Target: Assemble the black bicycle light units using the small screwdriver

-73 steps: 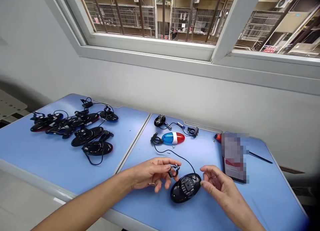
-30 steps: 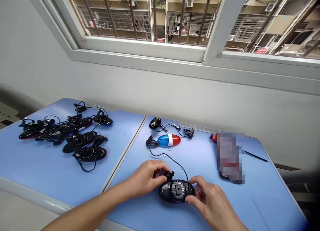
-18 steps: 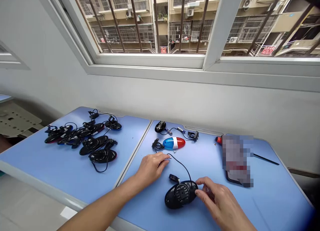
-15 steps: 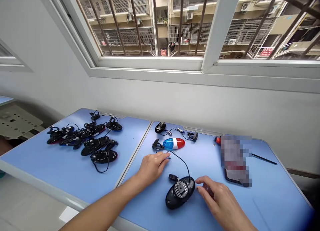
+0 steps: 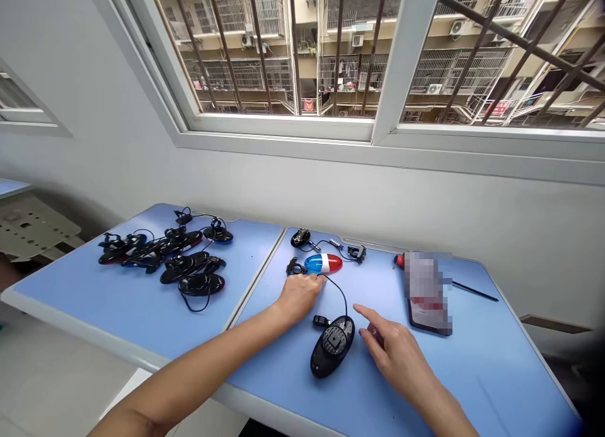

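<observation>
Your right hand (image 5: 397,349) was spread beside the glossy black oval casing (image 5: 323,364), ribbed disc (image 5: 334,340) upward on the smooth table (image 5: 278,371). Your left hand (image 5: 302,296) was near the shiny shell (image 5: 323,263); its grip I couldn't tell.

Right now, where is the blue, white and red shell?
In the head view, the shell lies on the right-hand blue table, just beyond the left hand, with a black clamp beside its blue end.
</observation>
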`<state>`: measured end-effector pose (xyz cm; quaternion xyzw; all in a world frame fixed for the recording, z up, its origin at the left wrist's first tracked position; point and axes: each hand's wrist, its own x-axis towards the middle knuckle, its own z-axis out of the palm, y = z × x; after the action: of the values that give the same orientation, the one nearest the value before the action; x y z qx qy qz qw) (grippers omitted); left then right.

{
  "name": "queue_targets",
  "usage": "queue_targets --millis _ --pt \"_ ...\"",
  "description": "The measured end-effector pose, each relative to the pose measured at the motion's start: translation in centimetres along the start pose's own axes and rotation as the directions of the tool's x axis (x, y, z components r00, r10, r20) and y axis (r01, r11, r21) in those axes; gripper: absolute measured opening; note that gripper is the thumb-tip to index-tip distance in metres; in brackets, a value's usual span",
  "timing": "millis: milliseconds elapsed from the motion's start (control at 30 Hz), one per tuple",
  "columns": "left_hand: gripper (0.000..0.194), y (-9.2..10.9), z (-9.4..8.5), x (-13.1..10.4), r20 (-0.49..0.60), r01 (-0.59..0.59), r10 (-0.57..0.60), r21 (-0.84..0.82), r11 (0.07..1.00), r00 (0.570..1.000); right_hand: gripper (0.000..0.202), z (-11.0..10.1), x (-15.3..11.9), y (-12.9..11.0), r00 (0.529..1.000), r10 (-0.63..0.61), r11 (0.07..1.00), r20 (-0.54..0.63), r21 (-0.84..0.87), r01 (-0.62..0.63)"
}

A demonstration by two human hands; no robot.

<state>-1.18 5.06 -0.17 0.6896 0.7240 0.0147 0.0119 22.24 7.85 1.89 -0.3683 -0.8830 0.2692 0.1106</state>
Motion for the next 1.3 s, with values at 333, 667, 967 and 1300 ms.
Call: queue_targets --millis 333,667,967,1300 --pt "0.028 0.1 0.1 -1.0 0.021 0.004 -0.004 -0.014 1.0 1.0 0.043 0.4 -0.1 -0.3 0.995 -0.054 0.993 0.087 -0.1 0.063" --pt "0.027 -0.4 0.1 -1.2 0.035 0.024 -0.023 -0.028 0.999 0.999 0.036 0.0 -0.1 -0.5 0.995 -0.016 0.993 0.096 -0.115 0.027" --pt "0.024 -0.8 0.2 -1.5 0.013 0.006 -0.005 -0.082 0.997 1.0 0.038 -0.1 -0.1 -0.5 0.994 -0.01 0.994 0.105 -0.103 0.021" --pt "0.022 -0.9 -0.1 -1.8 -0.024 0.047 -0.052 -0.16 0.986 0.998 0.036 -0.4 -0.2 -0.1 0.997 -0.007 0.993 0.076 -0.114 0.016"
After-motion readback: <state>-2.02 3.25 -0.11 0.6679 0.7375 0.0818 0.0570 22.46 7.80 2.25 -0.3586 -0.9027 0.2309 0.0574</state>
